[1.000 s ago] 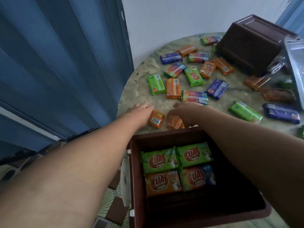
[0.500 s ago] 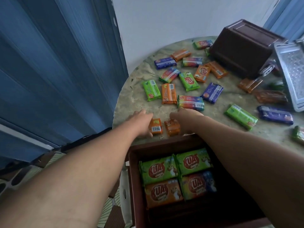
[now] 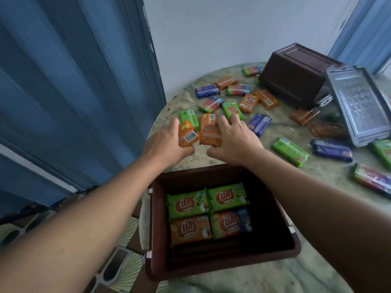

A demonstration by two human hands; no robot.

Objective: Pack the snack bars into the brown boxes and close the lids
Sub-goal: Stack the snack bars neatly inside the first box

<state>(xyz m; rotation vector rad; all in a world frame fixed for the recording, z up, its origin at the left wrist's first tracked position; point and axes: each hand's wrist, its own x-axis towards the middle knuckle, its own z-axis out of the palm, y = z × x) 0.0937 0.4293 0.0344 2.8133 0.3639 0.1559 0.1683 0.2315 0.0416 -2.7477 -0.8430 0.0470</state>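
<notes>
1. Orange wrapping marks the two snack bars held just above the table: one orange bar with a barcode label (image 3: 187,135) is gripped in the left hand (image 3: 167,142), fingers curled round it, and a second orange bar (image 3: 210,136) is gripped in the right hand (image 3: 233,142), fingers bent over its top.
2. The two held bars are seen nearly touching, just beyond the far rim of the open brown box (image 3: 273,212).
3. Four bars are laid flat in the box bottom: two green bars (image 3: 208,200) at the far side, an orange one (image 3: 190,229) and a multicoloured one (image 3: 231,223) nearer.
4. Loose bars in green, orange, blue and rainbow wrappers are scattered over the round marbled table (image 3: 330,172); among them a green bar (image 3: 291,152) and a blue bar (image 3: 331,150) are found to the right of the hands.
5. A second brown box (image 3: 296,72), its lid closed, is placed at the far edge, with a grey metal tray (image 3: 359,104) leaning beside it.
6. Blue folding panels (image 3: 74,81) are seen to the left.
</notes>
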